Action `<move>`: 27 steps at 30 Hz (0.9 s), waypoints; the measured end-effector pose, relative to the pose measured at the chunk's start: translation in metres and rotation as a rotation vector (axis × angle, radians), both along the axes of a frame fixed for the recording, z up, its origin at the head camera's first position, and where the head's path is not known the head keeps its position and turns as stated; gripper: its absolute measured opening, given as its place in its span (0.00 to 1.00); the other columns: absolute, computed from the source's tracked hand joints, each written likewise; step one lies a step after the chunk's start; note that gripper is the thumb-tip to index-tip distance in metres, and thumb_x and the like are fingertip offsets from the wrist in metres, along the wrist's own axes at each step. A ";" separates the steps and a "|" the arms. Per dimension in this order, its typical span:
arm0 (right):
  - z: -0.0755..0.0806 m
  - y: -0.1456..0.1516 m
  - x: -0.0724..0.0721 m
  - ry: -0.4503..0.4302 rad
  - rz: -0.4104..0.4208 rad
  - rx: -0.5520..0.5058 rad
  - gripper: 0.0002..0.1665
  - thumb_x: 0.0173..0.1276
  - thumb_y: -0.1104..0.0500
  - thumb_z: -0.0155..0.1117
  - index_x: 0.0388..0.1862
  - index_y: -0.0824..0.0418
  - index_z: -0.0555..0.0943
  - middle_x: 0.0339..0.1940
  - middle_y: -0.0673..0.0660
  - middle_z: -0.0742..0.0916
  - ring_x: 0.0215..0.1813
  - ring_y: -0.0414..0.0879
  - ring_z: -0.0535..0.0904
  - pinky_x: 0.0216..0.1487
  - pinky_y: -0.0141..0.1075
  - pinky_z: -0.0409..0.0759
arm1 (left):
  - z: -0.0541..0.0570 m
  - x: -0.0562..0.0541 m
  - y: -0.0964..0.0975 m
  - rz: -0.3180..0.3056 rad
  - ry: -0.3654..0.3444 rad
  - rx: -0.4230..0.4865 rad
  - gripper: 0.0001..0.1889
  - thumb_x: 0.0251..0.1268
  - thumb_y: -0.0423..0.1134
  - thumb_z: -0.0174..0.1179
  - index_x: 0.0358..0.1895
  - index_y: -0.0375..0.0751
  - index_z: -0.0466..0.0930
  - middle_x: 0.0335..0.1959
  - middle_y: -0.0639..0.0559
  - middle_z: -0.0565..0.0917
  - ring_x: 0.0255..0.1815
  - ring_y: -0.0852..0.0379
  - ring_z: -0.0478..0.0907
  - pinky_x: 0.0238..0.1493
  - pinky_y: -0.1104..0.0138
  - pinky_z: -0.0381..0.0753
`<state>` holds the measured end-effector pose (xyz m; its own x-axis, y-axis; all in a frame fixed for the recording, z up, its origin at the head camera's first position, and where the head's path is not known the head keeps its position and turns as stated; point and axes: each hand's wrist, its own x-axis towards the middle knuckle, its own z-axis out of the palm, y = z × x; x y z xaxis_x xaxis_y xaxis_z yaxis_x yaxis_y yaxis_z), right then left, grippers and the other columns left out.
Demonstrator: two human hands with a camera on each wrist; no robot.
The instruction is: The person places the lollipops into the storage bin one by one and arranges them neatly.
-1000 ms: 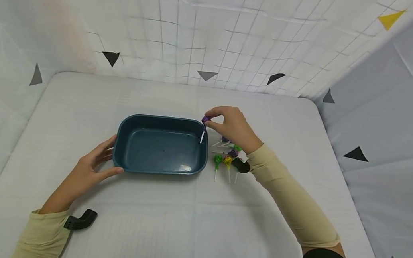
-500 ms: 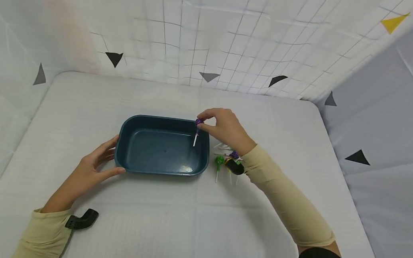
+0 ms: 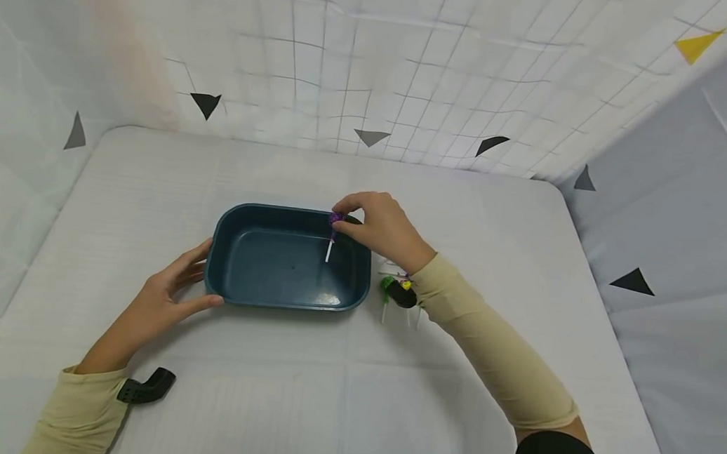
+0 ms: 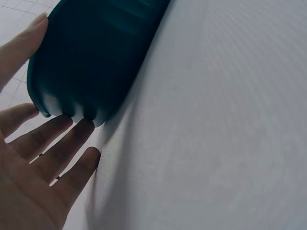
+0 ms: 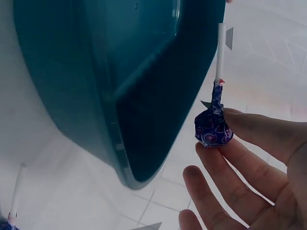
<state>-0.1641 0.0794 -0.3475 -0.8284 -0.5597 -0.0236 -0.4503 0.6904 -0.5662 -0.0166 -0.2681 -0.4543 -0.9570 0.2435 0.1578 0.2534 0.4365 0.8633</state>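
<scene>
A purple-wrapped lollipop (image 3: 335,219) is pinched by its candy end between the thumb and fingers of my right hand (image 3: 379,224). Its white stick points down over the right part of a dark teal plastic basin (image 3: 272,270). In the right wrist view the purple lollipop (image 5: 213,129) stands out beside the basin's rim (image 5: 122,163). My left hand (image 3: 165,294) rests against the basin's left end, thumb at the near corner. Seen from the left wrist, fairly straight fingers (image 4: 60,148) touch the basin's outer wall (image 4: 86,62).
Several more lollipops (image 3: 387,285) lie right of the basin, partly hidden under my right wrist and its black camera mount (image 3: 402,294). One lollipop's stick (image 5: 18,187) shows in the right wrist view. The white-covered table (image 3: 251,388) is enclosed by white cloth walls.
My right hand has carried the purple lollipop leftward, from the basin's right edge to over its inside. The left hand stays at the basin's left end.
</scene>
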 end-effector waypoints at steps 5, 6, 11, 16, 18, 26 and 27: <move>-0.002 -0.007 -0.001 -0.007 0.019 0.001 0.13 0.71 0.54 0.72 0.52 0.56 0.89 0.51 0.52 0.92 0.59 0.47 0.85 0.61 0.44 0.84 | 0.001 0.000 -0.001 0.002 -0.006 -0.008 0.53 0.59 0.28 0.74 0.84 0.56 0.53 0.81 0.42 0.64 0.71 0.83 0.64 0.67 0.88 0.68; -0.003 -0.009 -0.001 -0.009 0.022 0.002 0.13 0.71 0.54 0.72 0.52 0.56 0.89 0.51 0.52 0.92 0.59 0.46 0.85 0.62 0.44 0.84 | 0.001 0.000 -0.001 0.004 -0.006 -0.008 0.53 0.59 0.28 0.74 0.84 0.56 0.53 0.81 0.42 0.64 0.70 0.83 0.64 0.67 0.88 0.68; -0.005 -0.016 -0.001 -0.016 0.033 0.005 0.14 0.71 0.54 0.72 0.53 0.56 0.89 0.49 0.52 0.92 0.57 0.46 0.85 0.62 0.43 0.84 | 0.000 0.000 -0.001 0.005 -0.001 -0.002 0.53 0.58 0.27 0.74 0.84 0.54 0.54 0.81 0.40 0.64 0.70 0.83 0.64 0.67 0.88 0.69; -0.007 -0.024 -0.001 -0.019 0.048 0.022 0.14 0.72 0.53 0.71 0.53 0.57 0.89 0.49 0.52 0.92 0.56 0.46 0.85 0.60 0.42 0.85 | -0.001 0.000 -0.001 0.007 -0.003 -0.001 0.53 0.58 0.27 0.74 0.84 0.55 0.53 0.82 0.41 0.63 0.70 0.83 0.64 0.67 0.88 0.68; -0.007 -0.027 -0.001 -0.021 0.052 0.029 0.14 0.72 0.53 0.71 0.53 0.56 0.89 0.49 0.52 0.92 0.56 0.46 0.85 0.59 0.42 0.85 | -0.001 0.000 -0.002 0.008 -0.003 -0.001 0.53 0.58 0.28 0.74 0.84 0.55 0.53 0.82 0.41 0.63 0.71 0.83 0.64 0.67 0.88 0.68; -0.011 -0.037 0.000 -0.019 0.071 0.044 0.14 0.72 0.52 0.71 0.53 0.56 0.88 0.49 0.52 0.91 0.56 0.47 0.86 0.59 0.42 0.85 | -0.001 -0.001 -0.001 0.002 0.003 0.007 0.53 0.58 0.27 0.75 0.84 0.54 0.54 0.81 0.40 0.64 0.71 0.83 0.64 0.67 0.87 0.69; -0.011 -0.038 -0.001 -0.018 0.076 0.044 0.14 0.72 0.52 0.71 0.53 0.56 0.88 0.49 0.52 0.91 0.56 0.47 0.86 0.59 0.42 0.85 | -0.001 -0.001 -0.001 0.002 0.003 0.008 0.53 0.58 0.27 0.75 0.84 0.54 0.54 0.81 0.40 0.64 0.71 0.82 0.64 0.67 0.87 0.69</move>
